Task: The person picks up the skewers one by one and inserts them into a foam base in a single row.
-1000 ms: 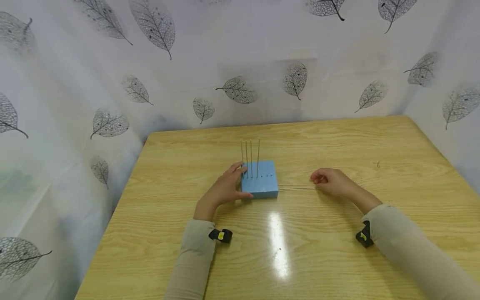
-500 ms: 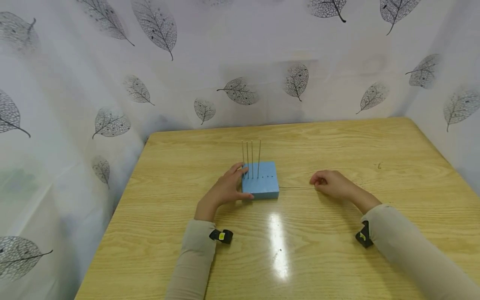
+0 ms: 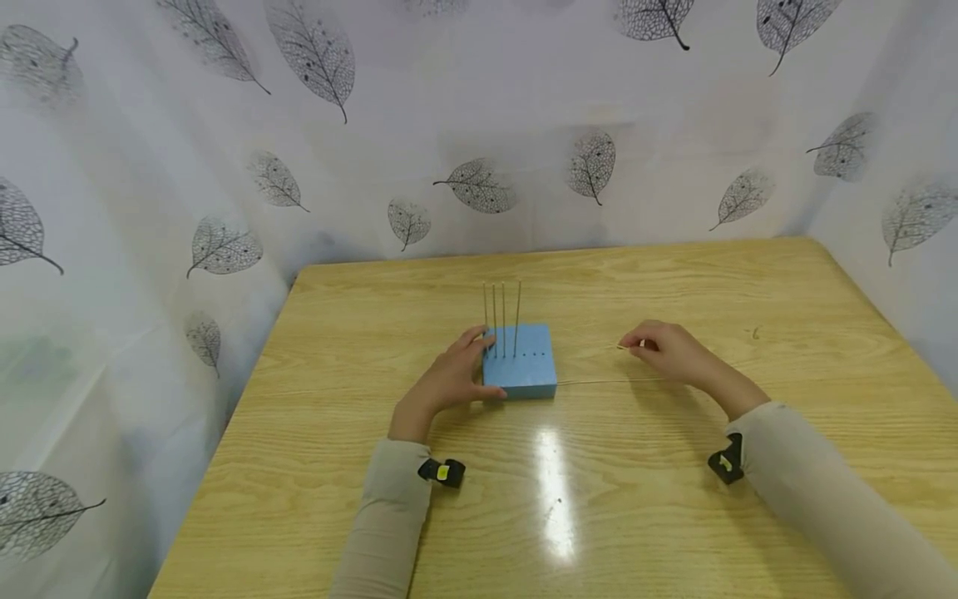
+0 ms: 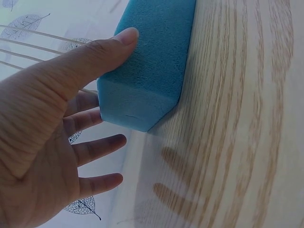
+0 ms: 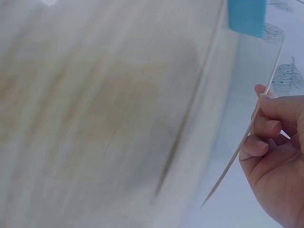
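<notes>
My left hand (image 3: 447, 376) grips the left end of a blue foam block (image 3: 533, 378) on the table, thumb against its front side. In the left wrist view the thumb presses the foam (image 4: 156, 52) while two fingers stay spread off it. Several thin wooden skewers (image 3: 518, 312) stand upright in the block's left half; three bare holes continue the row rightward. My right hand (image 3: 669, 353), right of the block, pinches one skewer (image 5: 232, 161) between thumb and fingers, its pointed end downward in the right wrist view. Another skewer (image 3: 599, 382) lies on the table between block and right hand.
The wood-grain table (image 3: 479, 516) reaches back to a pale curtain (image 3: 524, 100) printed with leaves, which also hangs at both sides. A small dark mark (image 3: 755, 333) shows on the tabletop at the right.
The right hand has lifted one skewer off the table and moved slightly away from me; one skewer now lies where two or more lay together. The left hand and block stay in place.
</notes>
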A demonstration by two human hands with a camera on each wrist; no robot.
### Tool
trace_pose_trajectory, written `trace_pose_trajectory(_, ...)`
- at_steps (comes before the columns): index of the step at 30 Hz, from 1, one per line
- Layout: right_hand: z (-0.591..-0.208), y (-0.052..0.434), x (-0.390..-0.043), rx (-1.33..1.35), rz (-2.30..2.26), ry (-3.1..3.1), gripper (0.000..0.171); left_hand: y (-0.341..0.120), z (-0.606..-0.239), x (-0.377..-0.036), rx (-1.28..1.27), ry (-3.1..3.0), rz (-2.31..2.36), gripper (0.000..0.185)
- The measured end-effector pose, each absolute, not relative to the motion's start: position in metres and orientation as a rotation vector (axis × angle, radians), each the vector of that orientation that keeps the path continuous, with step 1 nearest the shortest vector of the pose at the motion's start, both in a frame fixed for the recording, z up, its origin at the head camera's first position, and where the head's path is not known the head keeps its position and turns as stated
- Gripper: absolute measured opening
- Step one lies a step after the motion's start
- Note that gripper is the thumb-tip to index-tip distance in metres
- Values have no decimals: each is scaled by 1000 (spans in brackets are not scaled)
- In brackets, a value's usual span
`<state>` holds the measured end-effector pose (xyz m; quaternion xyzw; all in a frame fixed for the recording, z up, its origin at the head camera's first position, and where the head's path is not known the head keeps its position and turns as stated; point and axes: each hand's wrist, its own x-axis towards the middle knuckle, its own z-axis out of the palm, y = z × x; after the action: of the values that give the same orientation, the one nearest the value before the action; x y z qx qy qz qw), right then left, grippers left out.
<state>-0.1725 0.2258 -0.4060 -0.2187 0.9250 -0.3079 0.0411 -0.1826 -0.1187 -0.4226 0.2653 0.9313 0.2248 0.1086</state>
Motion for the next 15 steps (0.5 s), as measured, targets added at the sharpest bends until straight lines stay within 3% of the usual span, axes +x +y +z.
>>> trace_pose_trajectory(15,-383,192,-176,-771,-1287,2979,6,-119,-421,-182,768,2734,658,93)
